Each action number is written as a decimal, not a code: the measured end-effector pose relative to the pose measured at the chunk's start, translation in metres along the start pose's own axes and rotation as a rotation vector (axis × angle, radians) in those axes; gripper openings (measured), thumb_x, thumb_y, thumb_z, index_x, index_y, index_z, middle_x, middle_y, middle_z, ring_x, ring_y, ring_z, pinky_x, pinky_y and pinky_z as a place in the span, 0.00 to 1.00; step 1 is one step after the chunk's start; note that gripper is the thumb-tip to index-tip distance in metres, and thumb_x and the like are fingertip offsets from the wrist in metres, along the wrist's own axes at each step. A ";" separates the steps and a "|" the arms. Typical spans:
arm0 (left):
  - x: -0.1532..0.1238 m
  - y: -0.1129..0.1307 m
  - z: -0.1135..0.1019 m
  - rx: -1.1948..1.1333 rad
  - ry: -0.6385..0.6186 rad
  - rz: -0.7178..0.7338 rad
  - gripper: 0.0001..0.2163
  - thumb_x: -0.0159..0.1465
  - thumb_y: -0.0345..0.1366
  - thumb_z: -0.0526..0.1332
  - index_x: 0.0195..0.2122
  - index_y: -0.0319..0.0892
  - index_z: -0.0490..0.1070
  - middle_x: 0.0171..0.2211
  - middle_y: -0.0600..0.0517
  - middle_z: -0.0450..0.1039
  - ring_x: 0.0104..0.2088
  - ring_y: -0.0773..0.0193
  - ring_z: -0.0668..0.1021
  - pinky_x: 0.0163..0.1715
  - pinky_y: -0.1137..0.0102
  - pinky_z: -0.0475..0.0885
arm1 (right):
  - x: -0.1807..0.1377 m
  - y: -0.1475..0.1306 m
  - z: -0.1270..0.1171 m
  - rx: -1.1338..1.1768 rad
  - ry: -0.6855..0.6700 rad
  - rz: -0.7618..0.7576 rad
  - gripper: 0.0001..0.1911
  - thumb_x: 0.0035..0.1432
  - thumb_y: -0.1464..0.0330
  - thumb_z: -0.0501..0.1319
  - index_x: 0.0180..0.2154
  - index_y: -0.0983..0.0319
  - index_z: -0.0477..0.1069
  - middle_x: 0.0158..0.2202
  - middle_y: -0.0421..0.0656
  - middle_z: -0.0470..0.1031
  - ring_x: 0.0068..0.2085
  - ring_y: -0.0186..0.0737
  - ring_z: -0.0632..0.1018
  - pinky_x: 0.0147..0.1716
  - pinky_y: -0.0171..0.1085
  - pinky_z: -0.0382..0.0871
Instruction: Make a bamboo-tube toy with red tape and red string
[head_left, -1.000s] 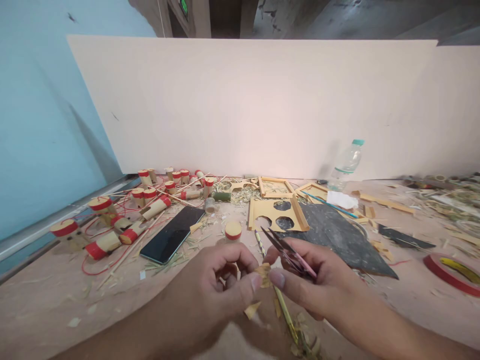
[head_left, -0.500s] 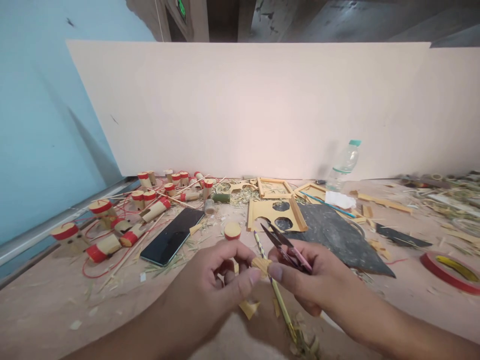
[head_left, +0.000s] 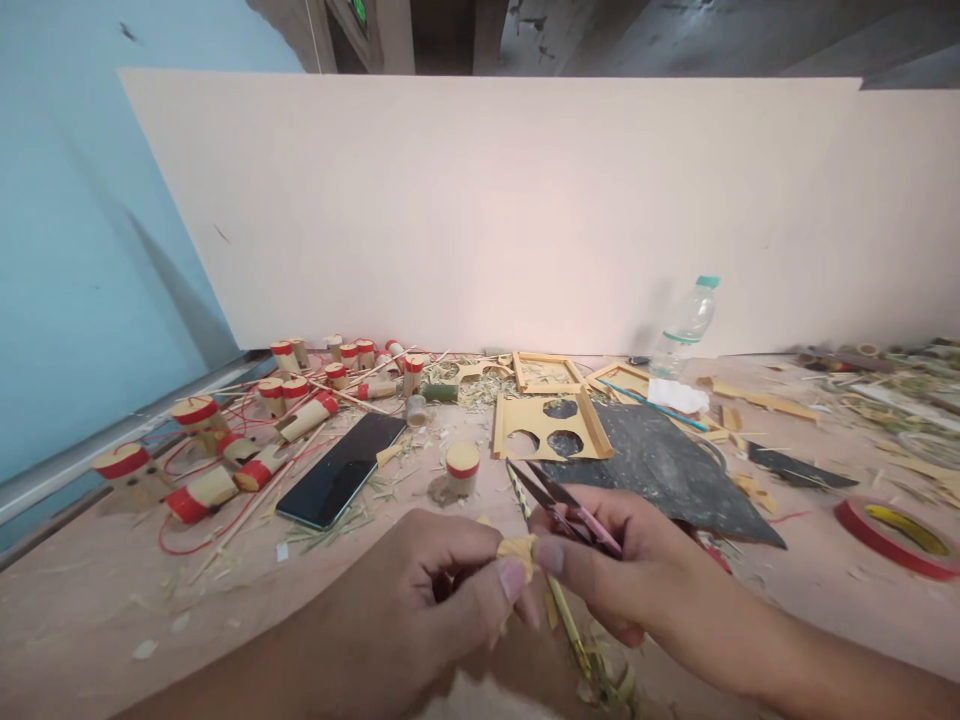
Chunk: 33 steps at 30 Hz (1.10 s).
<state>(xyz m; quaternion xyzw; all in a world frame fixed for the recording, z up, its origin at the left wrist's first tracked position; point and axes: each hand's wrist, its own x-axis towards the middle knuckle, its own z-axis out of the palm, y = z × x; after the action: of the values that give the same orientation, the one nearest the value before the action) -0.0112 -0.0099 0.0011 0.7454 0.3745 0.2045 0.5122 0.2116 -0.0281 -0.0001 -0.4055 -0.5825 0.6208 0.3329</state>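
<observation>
Between the thumb and fingers of my left hand (head_left: 457,585) is pinched a small, thin tan piece (head_left: 517,552), roughly round and seen tilted. My right hand (head_left: 626,565) is closed around scissors (head_left: 574,515) with pinkish handles; their blades point up and to the left, slightly parted. The right thumb tip also touches the tan piece's edge. Just beyond my hands a short tube with a red band (head_left: 463,468) stands upright on the table. Below the hands lies a patterned stick (head_left: 568,610), partly covered by them.
Several red-banded tubes with cords (head_left: 199,495) lie and stand at left, near a dark phone (head_left: 343,470). Tan sheet with round holes (head_left: 510,408) sits behind my hands on a dark mat (head_left: 667,470). Red tape (head_left: 859,520) and a tilted bottle (head_left: 686,325) are at right.
Both hands have dropped slightly, and the tan piece has turned in the fingers. The scissors have come down a little with the right hand. More of the upright red-banded tube shows now.
</observation>
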 end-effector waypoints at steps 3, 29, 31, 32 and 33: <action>-0.001 0.001 -0.001 -0.145 0.026 -0.063 0.24 0.74 0.56 0.57 0.32 0.42 0.80 0.24 0.57 0.65 0.24 0.68 0.67 0.24 0.74 0.60 | -0.001 0.009 -0.002 0.090 0.037 -0.037 0.28 0.71 0.41 0.59 0.35 0.60 0.70 0.20 0.27 0.52 0.19 0.27 0.53 0.18 0.29 0.50; -0.001 0.000 -0.001 -0.248 -0.059 0.025 0.23 0.76 0.54 0.58 0.35 0.41 0.80 0.22 0.59 0.64 0.23 0.70 0.64 0.25 0.73 0.57 | -0.008 0.004 0.004 -0.161 0.031 -0.100 0.31 0.75 0.41 0.52 0.30 0.58 0.68 0.18 0.30 0.55 0.20 0.32 0.56 0.23 0.36 0.53; -0.002 0.002 0.000 -0.255 -0.060 0.011 0.23 0.76 0.54 0.58 0.35 0.41 0.80 0.23 0.58 0.66 0.23 0.69 0.64 0.24 0.73 0.57 | -0.009 0.004 0.005 -0.152 0.028 -0.107 0.31 0.75 0.42 0.52 0.31 0.58 0.69 0.18 0.30 0.54 0.20 0.32 0.55 0.23 0.36 0.53; -0.001 0.002 0.000 -0.257 -0.062 0.002 0.23 0.76 0.54 0.58 0.36 0.41 0.80 0.23 0.58 0.67 0.23 0.69 0.65 0.24 0.73 0.57 | -0.009 0.004 0.005 -0.147 0.022 -0.112 0.31 0.75 0.42 0.52 0.31 0.58 0.69 0.18 0.30 0.54 0.20 0.32 0.55 0.23 0.36 0.53; -0.001 0.003 0.001 -0.260 -0.067 -0.011 0.23 0.76 0.55 0.58 0.36 0.42 0.80 0.23 0.58 0.67 0.23 0.69 0.65 0.24 0.72 0.57 | -0.009 0.003 0.005 -0.143 0.018 -0.114 0.31 0.76 0.42 0.51 0.31 0.58 0.70 0.18 0.30 0.54 0.20 0.32 0.55 0.23 0.36 0.53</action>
<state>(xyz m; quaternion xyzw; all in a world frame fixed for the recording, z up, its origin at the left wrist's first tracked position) -0.0104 -0.0119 0.0037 0.6772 0.3316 0.2237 0.6176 0.2113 -0.0384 -0.0024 -0.3999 -0.6445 0.5541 0.3431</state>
